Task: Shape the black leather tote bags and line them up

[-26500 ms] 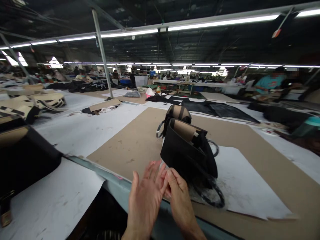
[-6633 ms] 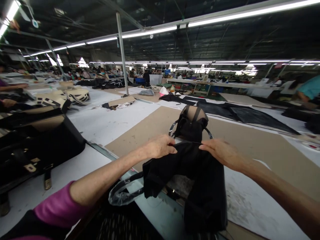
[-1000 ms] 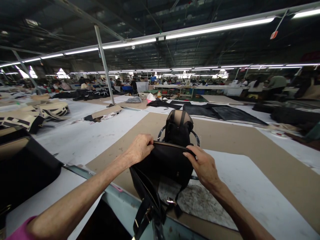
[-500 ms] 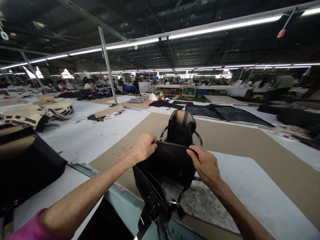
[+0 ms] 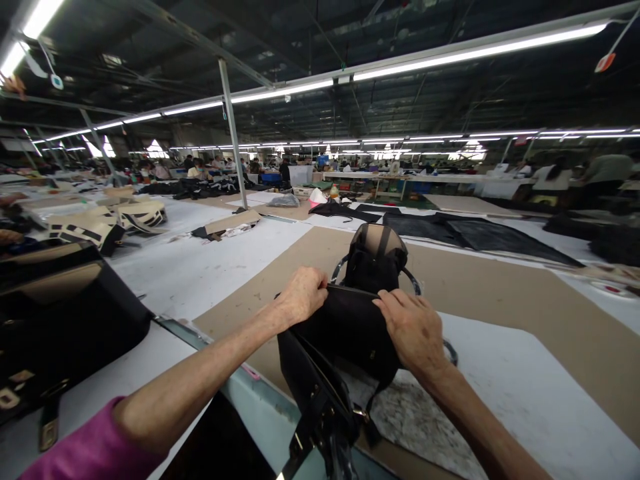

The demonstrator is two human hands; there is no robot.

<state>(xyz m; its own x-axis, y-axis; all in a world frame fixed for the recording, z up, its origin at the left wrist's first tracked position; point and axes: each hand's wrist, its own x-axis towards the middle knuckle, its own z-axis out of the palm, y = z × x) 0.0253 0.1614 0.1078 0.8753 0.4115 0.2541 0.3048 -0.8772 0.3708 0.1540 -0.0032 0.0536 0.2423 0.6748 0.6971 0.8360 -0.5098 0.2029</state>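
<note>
Head view: black handbag (image 5: 345, 333) upright at near edge of worktable (image 5: 210, 267), straps hanging over edge. Left hand (image 5: 303, 297) pinches bag's top rim at left; right hand (image 5: 413, 330) grips rim at right, fingers curled. Second black bag (image 5: 377, 260) just beyond, on brown cardboard sheet (image 5: 490, 287).

A black and tan bag (image 5: 376, 261) is stood upright on the brown board (image 5: 500, 293). A large black case (image 5: 65, 313) is laid at the left of the bench (image 5: 210, 260); striped panels (image 5: 100, 223) are piled beyond, and black sheets (image 5: 475, 233) are spread farther back.
</note>
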